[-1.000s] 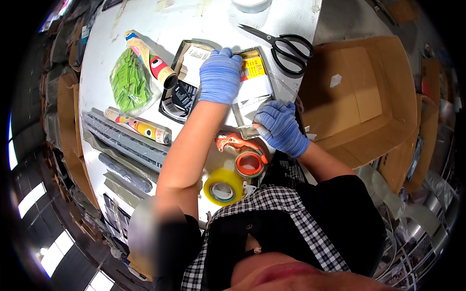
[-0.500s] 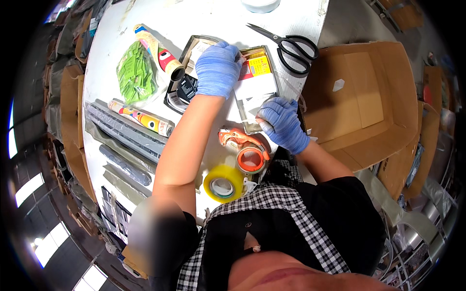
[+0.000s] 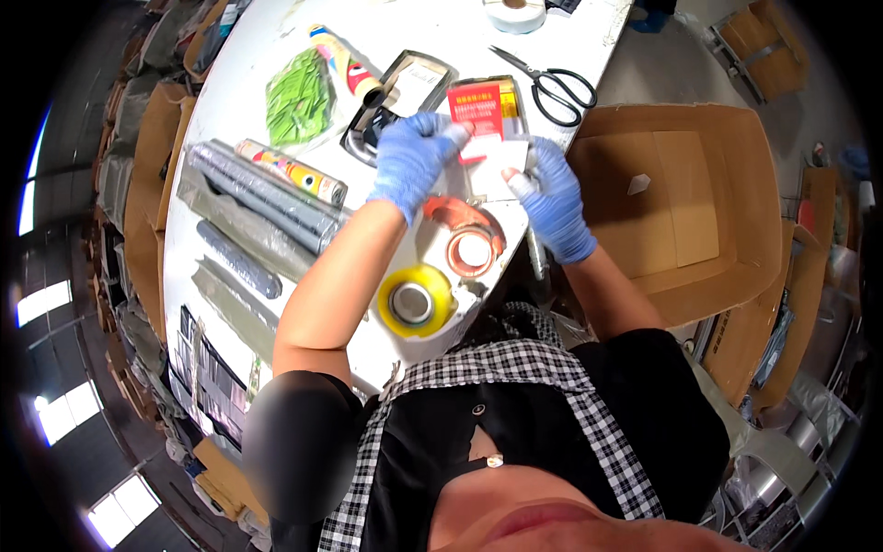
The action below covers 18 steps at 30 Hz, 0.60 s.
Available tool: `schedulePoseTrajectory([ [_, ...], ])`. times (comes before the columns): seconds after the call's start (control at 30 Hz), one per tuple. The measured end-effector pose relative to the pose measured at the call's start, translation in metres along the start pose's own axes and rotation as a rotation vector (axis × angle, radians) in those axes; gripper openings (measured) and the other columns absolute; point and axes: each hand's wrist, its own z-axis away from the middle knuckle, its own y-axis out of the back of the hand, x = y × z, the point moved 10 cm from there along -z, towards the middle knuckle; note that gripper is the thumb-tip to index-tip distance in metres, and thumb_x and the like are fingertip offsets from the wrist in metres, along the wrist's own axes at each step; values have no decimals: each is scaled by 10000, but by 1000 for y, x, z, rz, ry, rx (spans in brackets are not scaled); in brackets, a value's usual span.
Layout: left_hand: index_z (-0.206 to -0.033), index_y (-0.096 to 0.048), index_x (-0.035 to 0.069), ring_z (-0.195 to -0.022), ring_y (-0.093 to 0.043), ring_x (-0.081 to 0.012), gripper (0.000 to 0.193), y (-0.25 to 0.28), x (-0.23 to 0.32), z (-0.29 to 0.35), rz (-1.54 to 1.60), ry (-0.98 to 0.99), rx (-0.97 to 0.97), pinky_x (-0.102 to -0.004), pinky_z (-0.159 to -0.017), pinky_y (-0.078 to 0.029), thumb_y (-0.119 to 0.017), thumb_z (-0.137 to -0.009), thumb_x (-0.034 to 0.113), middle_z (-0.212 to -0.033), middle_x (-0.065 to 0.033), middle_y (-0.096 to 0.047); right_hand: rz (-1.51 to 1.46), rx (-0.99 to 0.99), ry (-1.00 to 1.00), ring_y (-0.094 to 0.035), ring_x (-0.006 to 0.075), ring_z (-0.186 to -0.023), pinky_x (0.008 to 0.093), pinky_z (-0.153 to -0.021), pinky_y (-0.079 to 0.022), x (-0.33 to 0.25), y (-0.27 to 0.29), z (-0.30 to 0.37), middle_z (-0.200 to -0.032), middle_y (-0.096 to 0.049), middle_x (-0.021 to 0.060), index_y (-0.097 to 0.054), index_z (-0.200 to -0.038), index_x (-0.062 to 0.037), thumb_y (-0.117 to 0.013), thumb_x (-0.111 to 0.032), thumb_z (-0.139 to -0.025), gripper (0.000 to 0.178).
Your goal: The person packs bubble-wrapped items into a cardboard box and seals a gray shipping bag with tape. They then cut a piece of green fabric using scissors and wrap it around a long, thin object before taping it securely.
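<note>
My blue-gloved left hand (image 3: 414,158) pinches the lower left side of a red card (image 3: 475,109) with small white print. White paper (image 3: 501,173) lies just below it, and my right hand (image 3: 555,198), also gloved in blue, closes thumb and fingers on its right side. Whether card and paper are one piece I cannot tell. Under them is a dark-rimmed shallow box (image 3: 521,112), mostly hidden, with a bit of yellow packaging (image 3: 508,97) showing. Left of it stands a second dark-rimmed box (image 3: 418,81), partly behind my left hand.
Black-handled scissors (image 3: 556,95) lie right of the boxes. Nearer me are an orange tape dispenser (image 3: 469,241) and a yellow tape roll (image 3: 414,302). A bag of green packets (image 3: 299,97), printed tubes (image 3: 290,171) and wrapped grey rolls (image 3: 262,202) lie left. A cardboard box (image 3: 676,276) stands right.
Both hands have left the box's rim and now grip the red card and white paper above it. The red card has come into sight. The whole view has shifted somewhat.
</note>
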Motion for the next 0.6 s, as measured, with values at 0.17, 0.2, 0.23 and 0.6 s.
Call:
schedulePoseTrajectory([
  [0.17,-910,-661,49,-570,-532,-52,152,77,-143,309,575,258,-77,-172,-529,-433,-655,-916,201,-715,10,-620,7,-196,-155,-618,126,-661,283,-629,-516,-44,-139,228,-738,-641,75,-585,-936,-10,-760,-145,-782,270],
  [0.2,-933,-655,45,-567,-519,-42,168,103,-167,371,594,302,9,-168,-534,-430,-647,-923,212,-708,15,-612,23,-217,-135,-615,117,-657,275,-623,-515,-62,-171,283,-737,-639,73,-582,-952,-13,-761,-140,-779,279],
  [0.23,-912,-657,42,-579,-515,-34,169,129,-191,427,624,292,48,-159,-538,-420,-635,-929,209,-705,15,-606,36,-237,-115,-611,107,-652,268,-616,-514,-81,-202,337,-737,-636,72,-580,-968,-17,-762,-135,-777,289],
  [0.6,-1206,-542,72,-888,-554,-212,524,388,-361,901,-518,-160,481,-361,-783,-475,-768,-757,220,-1017,-104,-582,-164,-805,-748,-568,73,-818,234,-756,-474,-149,-415,803,-876,-640,-11,-644,-989,-10,-721,-119,-827,210],
])
